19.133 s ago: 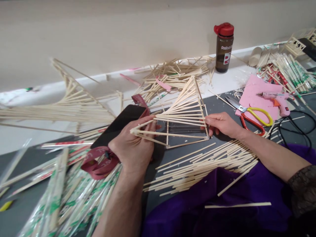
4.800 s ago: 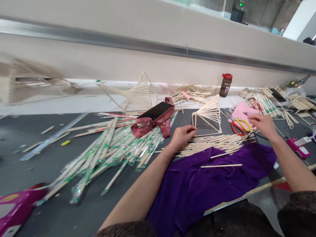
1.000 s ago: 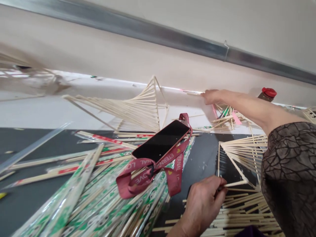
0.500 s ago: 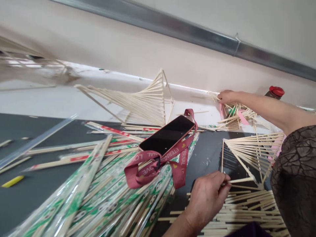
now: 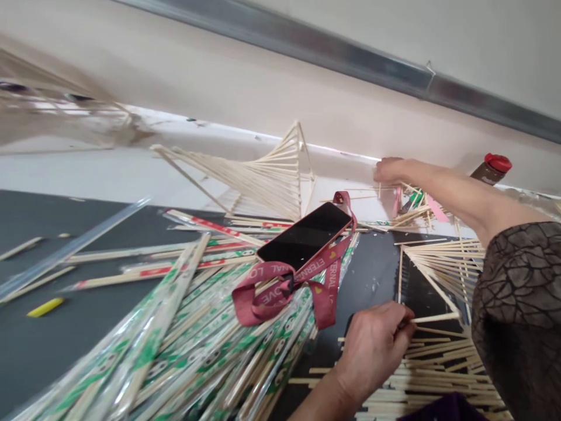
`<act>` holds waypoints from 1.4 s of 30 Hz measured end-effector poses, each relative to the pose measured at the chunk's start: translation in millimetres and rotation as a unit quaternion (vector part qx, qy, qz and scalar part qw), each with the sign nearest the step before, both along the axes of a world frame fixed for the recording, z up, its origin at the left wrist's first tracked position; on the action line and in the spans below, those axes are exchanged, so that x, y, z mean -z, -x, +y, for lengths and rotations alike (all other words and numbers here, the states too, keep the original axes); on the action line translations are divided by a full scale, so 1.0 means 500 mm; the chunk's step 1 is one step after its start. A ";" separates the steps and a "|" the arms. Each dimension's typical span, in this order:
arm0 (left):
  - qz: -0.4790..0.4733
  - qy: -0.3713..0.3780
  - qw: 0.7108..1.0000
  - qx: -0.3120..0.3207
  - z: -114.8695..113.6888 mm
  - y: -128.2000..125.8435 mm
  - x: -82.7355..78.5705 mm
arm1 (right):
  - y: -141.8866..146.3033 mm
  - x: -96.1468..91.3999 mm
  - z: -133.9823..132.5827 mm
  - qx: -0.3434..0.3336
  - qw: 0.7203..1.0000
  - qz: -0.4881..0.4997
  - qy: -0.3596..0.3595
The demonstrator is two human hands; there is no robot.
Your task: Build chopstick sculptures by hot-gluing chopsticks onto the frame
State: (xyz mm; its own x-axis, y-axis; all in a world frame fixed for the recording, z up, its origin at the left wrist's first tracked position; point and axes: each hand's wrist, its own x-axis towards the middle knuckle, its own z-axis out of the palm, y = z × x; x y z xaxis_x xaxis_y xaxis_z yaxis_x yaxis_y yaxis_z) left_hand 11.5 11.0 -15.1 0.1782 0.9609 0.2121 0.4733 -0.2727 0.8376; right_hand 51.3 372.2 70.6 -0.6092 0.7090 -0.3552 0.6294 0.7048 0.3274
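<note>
In the lower middle, my left hand pinches one corner of a frame of wooden chopsticks, whose sticks fan out from another corner. Part of the frame is hidden behind the dark patterned sleeve of my right arm. My right hand reaches far across to the wall's foot, fingers curled down beside a heap of short thin sticks. What those fingers hold, if anything, cannot be made out. Beneath the frame and my left hand lie rows of loose chopsticks.
A twisted chopstick model stands at the back on the white surface. A phone with a red lanyard rests on wrapped chopsticks. A yellow stick-like piece lies left. A red-lidded bottle stands by the wall.
My right hand has moved slightly left and away from the thin sticks it was touching. My left hand keeps its pinch on the frame. The view has shifted a little.
</note>
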 end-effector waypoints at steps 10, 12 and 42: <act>0.010 0.032 0.999 0.010 0.001 -0.003 -0.011 | -0.024 -0.044 -0.090 0.006 0.997 -0.056 -0.061; 0.014 0.036 0.999 0.011 0.001 -0.002 -0.011 | -0.008 -0.038 -0.112 -0.036 0.998 -0.030 -0.044; 0.049 0.058 0.997 0.018 0.002 -0.007 -0.006 | 0.184 -0.046 -0.163 0.049 0.964 0.243 0.092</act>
State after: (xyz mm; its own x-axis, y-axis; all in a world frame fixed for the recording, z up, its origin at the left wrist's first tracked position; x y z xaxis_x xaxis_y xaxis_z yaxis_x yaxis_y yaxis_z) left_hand 15.1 11.8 -11.8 0.2284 0.9703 0.0795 0.5458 -0.1952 0.8148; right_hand -40.9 290.8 93.5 -0.6692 0.7234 -0.1701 0.7431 0.6524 -0.1487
